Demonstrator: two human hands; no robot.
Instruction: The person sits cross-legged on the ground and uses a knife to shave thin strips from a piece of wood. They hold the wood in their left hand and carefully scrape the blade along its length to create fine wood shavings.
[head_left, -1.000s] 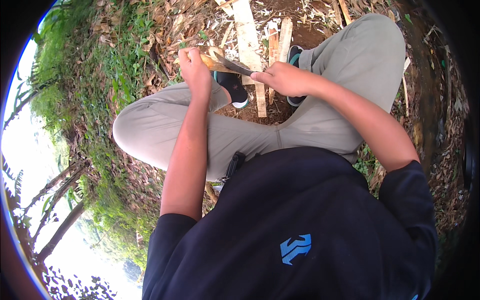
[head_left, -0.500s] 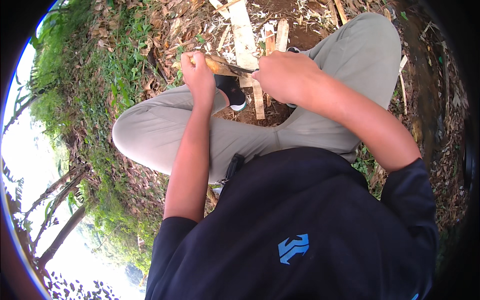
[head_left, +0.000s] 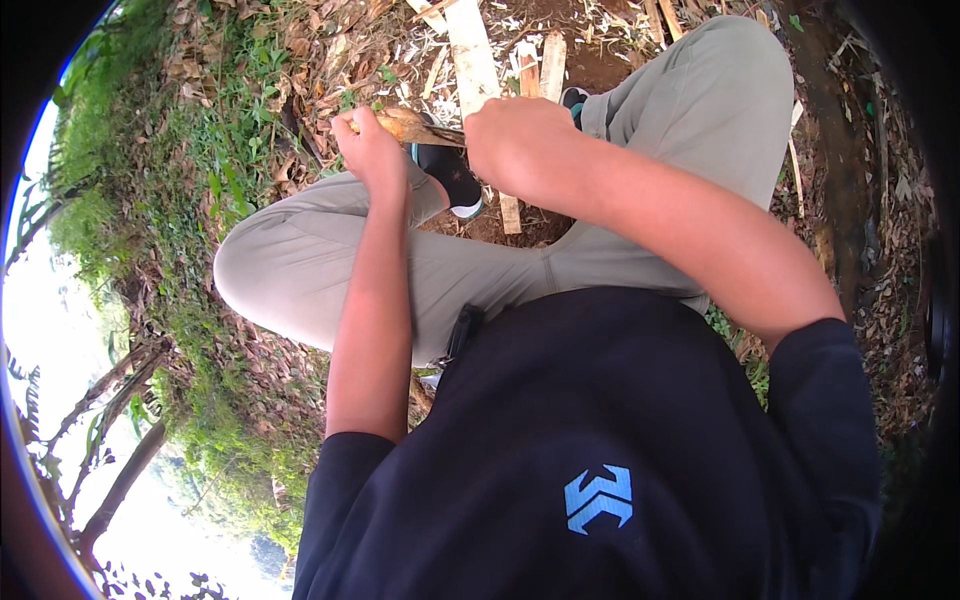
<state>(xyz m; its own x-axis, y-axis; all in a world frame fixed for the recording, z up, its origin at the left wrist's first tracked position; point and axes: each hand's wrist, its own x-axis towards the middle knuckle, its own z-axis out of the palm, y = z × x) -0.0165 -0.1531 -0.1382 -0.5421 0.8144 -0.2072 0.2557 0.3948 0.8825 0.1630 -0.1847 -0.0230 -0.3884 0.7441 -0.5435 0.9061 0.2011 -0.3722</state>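
My left hand is closed around one end of a yellow-brown piece of wood, holding it out over my left shoe. From the other side my right hand is closed on a knife, and its grip is hidden under my fingers. The dark blade of the knife lies along the wood's right end, appearing to touch it. Both hands are in front of my bent knees, with the wood and blade bridging the gap between them.
Beyond my hands a long pale plank lies on the soil, with shorter wood strips beside it and shavings scattered about. My dark left shoe is just below the blade. Grass and dry leaves cover the ground to the left.
My right hand and the knife have moved left, closer to my left hand. My left hand and the wood have shifted slightly left, and the whole view has shifted a little.
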